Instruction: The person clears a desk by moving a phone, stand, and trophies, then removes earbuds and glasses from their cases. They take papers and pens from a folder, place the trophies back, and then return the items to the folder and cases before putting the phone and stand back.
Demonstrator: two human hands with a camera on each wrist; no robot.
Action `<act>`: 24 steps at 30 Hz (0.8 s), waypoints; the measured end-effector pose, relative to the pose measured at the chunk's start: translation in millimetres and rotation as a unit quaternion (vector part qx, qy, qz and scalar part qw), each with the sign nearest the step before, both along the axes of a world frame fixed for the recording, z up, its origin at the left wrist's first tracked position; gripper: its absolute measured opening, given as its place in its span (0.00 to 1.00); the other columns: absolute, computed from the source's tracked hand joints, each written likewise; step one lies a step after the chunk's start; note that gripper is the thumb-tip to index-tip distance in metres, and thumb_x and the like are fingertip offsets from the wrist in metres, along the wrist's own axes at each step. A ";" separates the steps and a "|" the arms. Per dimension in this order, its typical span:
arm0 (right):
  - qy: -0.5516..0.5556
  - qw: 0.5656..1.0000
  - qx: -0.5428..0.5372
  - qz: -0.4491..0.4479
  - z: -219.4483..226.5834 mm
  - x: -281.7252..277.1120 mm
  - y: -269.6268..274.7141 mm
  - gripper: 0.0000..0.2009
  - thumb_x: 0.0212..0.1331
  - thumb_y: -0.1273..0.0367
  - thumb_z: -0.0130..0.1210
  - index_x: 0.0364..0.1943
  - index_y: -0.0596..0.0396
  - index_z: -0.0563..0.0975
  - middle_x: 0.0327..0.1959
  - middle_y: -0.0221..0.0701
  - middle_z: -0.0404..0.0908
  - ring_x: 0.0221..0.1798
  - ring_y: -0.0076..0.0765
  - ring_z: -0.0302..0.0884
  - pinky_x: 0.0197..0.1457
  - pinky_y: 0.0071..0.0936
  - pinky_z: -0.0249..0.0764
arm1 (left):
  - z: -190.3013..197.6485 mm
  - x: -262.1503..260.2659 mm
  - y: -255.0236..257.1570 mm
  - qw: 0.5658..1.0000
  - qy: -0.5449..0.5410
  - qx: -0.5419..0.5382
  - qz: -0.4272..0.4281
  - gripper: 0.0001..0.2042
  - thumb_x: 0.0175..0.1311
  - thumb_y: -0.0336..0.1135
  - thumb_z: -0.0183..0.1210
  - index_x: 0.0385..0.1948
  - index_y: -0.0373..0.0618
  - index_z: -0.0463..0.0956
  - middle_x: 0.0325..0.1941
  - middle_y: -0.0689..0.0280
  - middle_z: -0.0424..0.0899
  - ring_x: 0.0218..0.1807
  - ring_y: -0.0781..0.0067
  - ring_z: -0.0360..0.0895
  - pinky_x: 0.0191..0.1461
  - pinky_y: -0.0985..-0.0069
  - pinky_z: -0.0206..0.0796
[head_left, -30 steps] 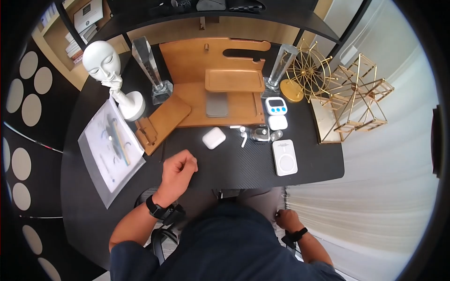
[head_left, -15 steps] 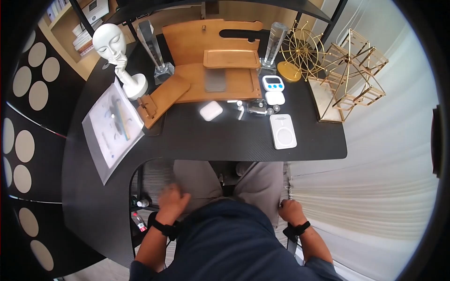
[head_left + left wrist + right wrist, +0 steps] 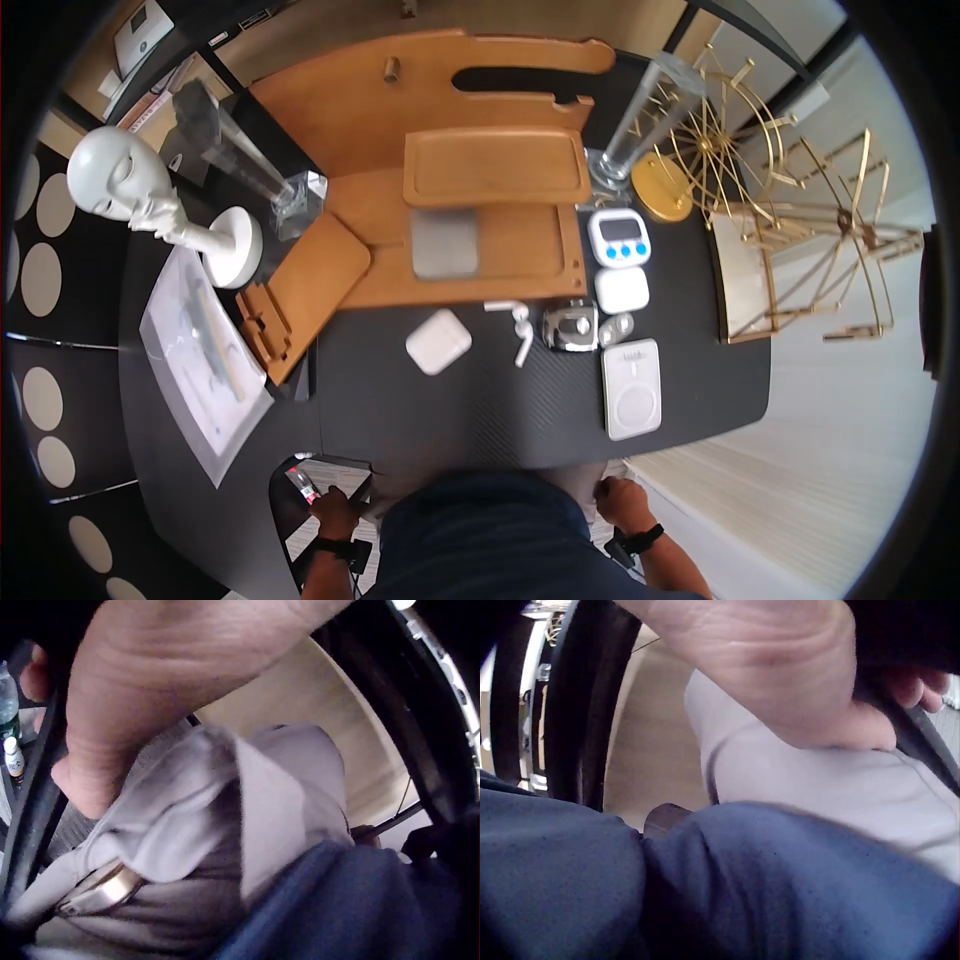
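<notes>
Down beside the lap, my left hand (image 3: 336,514) grips a black chair armrest (image 3: 34,802); in the left wrist view the thumb lies on one side of the bar and fingertips (image 3: 34,679) show on the other. On the opposite side, my right hand (image 3: 625,503) likewise holds a black armrest (image 3: 922,735), its fingers partly hidden behind the bar. Grey trousers (image 3: 187,817) lie between the hands. On the desk, beyond both hands, are a white earbud case (image 3: 438,342), loose white earbuds (image 3: 523,338), a silver-and-clear case (image 3: 570,326) and a white power bank (image 3: 632,390).
A wooden desk organizer (image 3: 350,285) spans the back. A white face statue (image 3: 232,248), a plastic folder (image 3: 205,370) and a wooden stand (image 3: 315,270) sit left. A digital timer (image 3: 620,238), crystal trophies (image 3: 640,120) and gold Ferris wheel models (image 3: 665,190) stand right.
My left hand has come off the desk edge, moved down across the lap and out left to the armrest. The right hand stays low at the right. The head view has shifted.
</notes>
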State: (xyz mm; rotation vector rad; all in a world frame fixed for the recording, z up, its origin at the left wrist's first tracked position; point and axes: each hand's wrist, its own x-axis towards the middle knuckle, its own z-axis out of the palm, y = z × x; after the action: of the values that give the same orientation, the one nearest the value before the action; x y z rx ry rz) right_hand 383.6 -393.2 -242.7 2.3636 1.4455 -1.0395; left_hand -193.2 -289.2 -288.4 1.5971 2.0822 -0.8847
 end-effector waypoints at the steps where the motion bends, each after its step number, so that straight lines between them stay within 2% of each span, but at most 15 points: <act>1: 0.011 1.000 -0.002 0.005 1.3 1.5 6.5 0.12 0.65 0.59 0.61 0.38 0.51 0.88 0.34 0.53 0.88 0.39 0.65 0.88 0.45 0.57 0.84 | -9.3 -7.1 -5.9 0.994 0.006 0.052 -0.091 0.36 0.46 0.62 0.77 0.45 0.35 0.80 0.28 0.56 0.89 0.32 0.51 0.90 0.39 0.55 0.79; 3: 0.028 0.999 -0.003 0.015 8.8 4.2 18.3 0.10 0.64 0.60 0.62 0.40 0.51 0.87 0.35 0.53 0.88 0.40 0.65 0.88 0.45 0.59 0.84 | -17.0 -15.4 -0.7 0.992 -0.010 0.082 -0.094 0.34 0.48 0.60 0.76 0.43 0.36 0.81 0.29 0.54 0.90 0.33 0.50 0.91 0.39 0.55 0.79; 4: 0.026 0.998 0.048 0.010 6.9 7.4 32.6 0.10 0.63 0.62 0.63 0.40 0.51 0.87 0.36 0.53 0.88 0.40 0.66 0.88 0.44 0.59 0.84 | -16.2 -14.2 4.5 0.990 -0.017 0.103 -0.092 0.32 0.49 0.59 0.76 0.42 0.36 0.81 0.30 0.53 0.90 0.33 0.50 0.91 0.39 0.55 0.79; 5: 0.026 0.995 0.096 0.003 3.8 7.3 45.7 0.09 0.62 0.63 0.64 0.41 0.51 0.86 0.36 0.52 0.88 0.40 0.66 0.88 0.44 0.60 0.84 | 8.7 14.7 34.0 0.993 0.018 0.109 -0.049 0.29 0.50 0.58 0.75 0.41 0.38 0.82 0.31 0.54 0.90 0.36 0.51 0.91 0.40 0.55 0.78; 6: 0.029 0.990 0.139 -0.005 10.8 3.8 54.9 0.09 0.62 0.64 0.65 0.42 0.51 0.86 0.37 0.52 0.89 0.40 0.67 0.88 0.44 0.61 0.83 | 15.3 14.5 64.4 0.999 -0.020 -0.031 -0.014 0.28 0.50 0.57 0.74 0.43 0.41 0.85 0.40 0.55 0.92 0.44 0.50 0.92 0.46 0.54 0.80; 7: 0.043 0.993 0.105 -0.019 18.2 6.9 68.5 0.12 0.64 0.63 0.62 0.48 0.52 0.84 0.39 0.55 0.88 0.45 0.73 0.85 0.48 0.64 0.81 | -4.2 7.6 65.1 1.000 -0.017 0.013 -0.017 0.28 0.50 0.57 0.74 0.45 0.44 0.87 0.47 0.55 0.92 0.49 0.50 0.91 0.51 0.54 0.80; 8: 0.049 0.988 0.145 -0.009 14.6 10.3 74.0 0.12 0.63 0.63 0.63 0.47 0.52 0.84 0.39 0.54 0.88 0.44 0.72 0.85 0.46 0.63 0.82 | -21.3 4.9 74.2 0.997 -0.017 0.065 -0.023 0.28 0.50 0.58 0.74 0.47 0.47 0.88 0.53 0.55 0.91 0.55 0.50 0.90 0.55 0.54 0.81; 11: 0.022 0.965 0.260 0.015 -3.5 13.7 91.6 0.12 0.62 0.64 0.63 0.46 0.52 0.85 0.39 0.52 0.89 0.42 0.70 0.86 0.45 0.61 0.83 | 35.3 44.2 130.2 0.999 0.033 -0.024 -0.016 0.32 0.50 0.58 0.76 0.53 0.47 0.87 0.61 0.55 0.89 0.60 0.49 0.88 0.61 0.55 0.80; 13: 0.001 0.950 0.309 0.037 -7.8 14.1 99.0 0.12 0.61 0.63 0.64 0.45 0.53 0.85 0.38 0.51 0.89 0.41 0.68 0.87 0.45 0.59 0.84 | 32.1 45.6 137.8 1.000 0.027 0.005 0.009 0.39 0.47 0.60 0.78 0.59 0.45 0.83 0.60 0.54 0.89 0.63 0.49 0.86 0.62 0.55 0.79; 14: -0.012 0.966 0.256 0.045 -11.4 17.1 94.0 0.13 0.60 0.63 0.64 0.44 0.54 0.85 0.39 0.51 0.89 0.41 0.66 0.88 0.44 0.58 0.85 | 30.7 43.3 131.5 1.000 0.006 0.016 0.008 0.41 0.47 0.61 0.78 0.61 0.44 0.81 0.60 0.53 0.89 0.63 0.49 0.86 0.62 0.54 0.79; 17: -0.060 0.989 0.117 0.064 -7.4 16.9 85.5 0.14 0.59 0.61 0.65 0.42 0.55 0.87 0.39 0.49 0.89 0.42 0.57 0.89 0.43 0.55 0.85 | 27.8 40.6 121.5 0.997 -0.021 0.074 -0.020 0.38 0.50 0.59 0.76 0.59 0.40 0.81 0.55 0.50 0.90 0.58 0.47 0.88 0.60 0.52 0.79; 20: -0.137 0.975 0.160 0.075 10.3 1.9 76.0 0.13 0.60 0.61 0.64 0.41 0.54 0.88 0.37 0.46 0.89 0.40 0.56 0.88 0.42 0.54 0.84 | 12.6 37.4 105.1 0.974 -0.032 0.200 -0.099 0.34 0.50 0.52 0.73 0.53 0.30 0.82 0.46 0.46 0.91 0.51 0.39 0.88 0.59 0.50 0.78; 21: -0.131 0.969 0.187 0.093 25.5 -4.9 77.0 0.12 0.60 0.62 0.64 0.40 0.55 0.88 0.36 0.47 0.88 0.38 0.56 0.88 0.43 0.53 0.85 | 26.0 48.6 105.3 0.953 -0.025 0.261 -0.149 0.30 0.53 0.52 0.71 0.49 0.33 0.83 0.44 0.48 0.91 0.48 0.43 0.88 0.56 0.50 0.78; 23: -0.115 0.956 0.240 0.121 74.5 -21.7 84.6 0.11 0.58 0.63 0.64 0.37 0.56 0.87 0.36 0.48 0.88 0.36 0.56 0.88 0.44 0.52 0.85 | 88.2 88.9 114.4 0.890 -0.013 0.378 -0.253 0.22 0.60 0.52 0.66 0.40 0.38 0.85 0.40 0.53 0.92 0.43 0.50 0.89 0.50 0.50 0.77; 24: -0.055 0.956 0.268 0.105 99.9 -29.9 90.6 0.10 0.59 0.64 0.65 0.37 0.56 0.87 0.34 0.46 0.88 0.35 0.55 0.88 0.43 0.50 0.85 | 107.7 98.7 116.1 0.912 -0.112 0.330 -0.216 0.20 0.61 0.50 0.66 0.39 0.38 0.85 0.39 0.54 0.91 0.42 0.51 0.89 0.49 0.51 0.77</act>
State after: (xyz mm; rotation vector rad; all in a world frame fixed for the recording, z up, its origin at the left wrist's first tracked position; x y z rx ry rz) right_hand 353.8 -302.6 -142.8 2.4655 2.0866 -0.4926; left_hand -94.5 -173.0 -180.7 2.4324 1.9969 -0.0602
